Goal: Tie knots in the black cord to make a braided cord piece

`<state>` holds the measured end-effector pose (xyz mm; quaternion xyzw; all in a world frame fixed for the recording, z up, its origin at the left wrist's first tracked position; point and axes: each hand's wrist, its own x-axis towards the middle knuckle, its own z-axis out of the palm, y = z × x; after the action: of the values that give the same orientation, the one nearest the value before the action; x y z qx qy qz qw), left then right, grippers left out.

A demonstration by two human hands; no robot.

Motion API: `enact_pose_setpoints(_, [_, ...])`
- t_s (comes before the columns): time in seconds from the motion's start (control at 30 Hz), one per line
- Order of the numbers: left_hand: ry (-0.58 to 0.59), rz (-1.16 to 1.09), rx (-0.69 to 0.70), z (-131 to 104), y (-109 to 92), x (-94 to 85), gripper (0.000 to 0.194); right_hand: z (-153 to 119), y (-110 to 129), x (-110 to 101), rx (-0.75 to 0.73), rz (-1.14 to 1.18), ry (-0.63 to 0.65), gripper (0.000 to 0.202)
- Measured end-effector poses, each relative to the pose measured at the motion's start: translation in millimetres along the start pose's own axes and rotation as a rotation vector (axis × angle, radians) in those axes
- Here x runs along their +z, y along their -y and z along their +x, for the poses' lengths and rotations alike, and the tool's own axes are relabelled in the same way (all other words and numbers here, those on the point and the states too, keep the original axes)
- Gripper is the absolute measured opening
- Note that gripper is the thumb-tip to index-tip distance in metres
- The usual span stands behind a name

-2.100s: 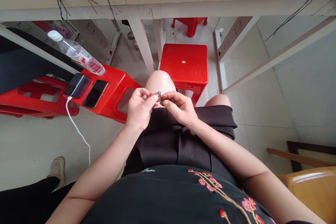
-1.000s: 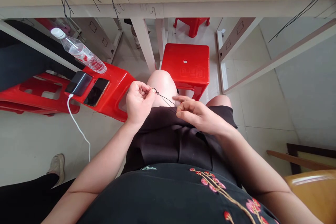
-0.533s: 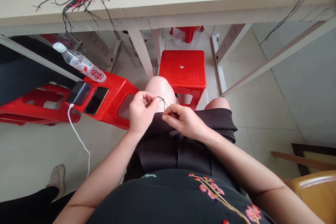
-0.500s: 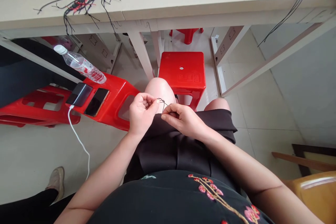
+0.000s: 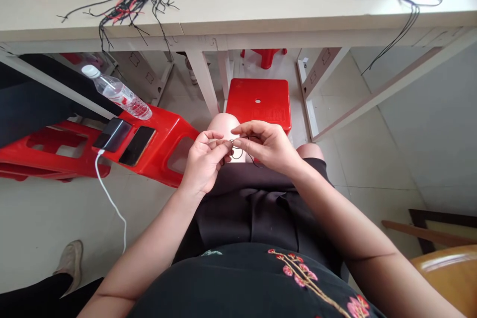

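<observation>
Cord (image 5: 242, 153) above knee (image 5: 223, 121), stool (image 5: 258, 113) beyond

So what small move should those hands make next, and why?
Perhaps the right hand should close its thumb and index finger on the black cord: those fingertips look apart, while the left hand pinches the cord beside a small open loop.
</observation>
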<state>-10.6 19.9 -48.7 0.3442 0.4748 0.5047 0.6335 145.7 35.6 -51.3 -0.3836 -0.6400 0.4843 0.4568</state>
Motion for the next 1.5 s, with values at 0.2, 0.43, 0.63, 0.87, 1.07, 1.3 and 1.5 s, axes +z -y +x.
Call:
enact_pose_setpoints(0.2, [0.022, 0.0, 0.01, -1, -5, 2.9, 0.028, 7, 8, 1, 0.035, -0.133, -0.058, 0.013])
enact_pose_setpoints(0.43, [0.03, 0.007, 0.031, -2, -14, 5.7, 0.03, 8, 17, -4, 0.042, -0.024, 0.005, 0.01])
enact_pose_setpoints(0.63, [0.019, -0.007, 0.046, -5, -24, 8.5, 0.031, 10, 29, -5, 0.031, 0.019, 0.085, 0.01])
enact_pose_setpoints(0.87, [0.008, -0.011, 0.027, -22, -38, 8.9, 0.03, 3, 43, 6, -0.109, -0.284, 0.039, 0.013])
enact_pose_setpoints(1.07, [0.075, -0.026, 0.019, -38, -49, 11.1, 0.03, -1, 48, 16, 0.07, 0.049, 0.081, 0.021])
enact_pose_setpoints(1.3, [0.169, 0.009, 0.087, -46, -63, 18.1, 0.026, -7, 73, 16, -0.197, 0.145, 0.108, 0.015])
enact_pose_setpoints(1.5, [0.19, 0.004, 0.118, -37, -73, 31.1, 0.03, -2, 78, -5, -0.225, 0.021, 0.054, 0.016])
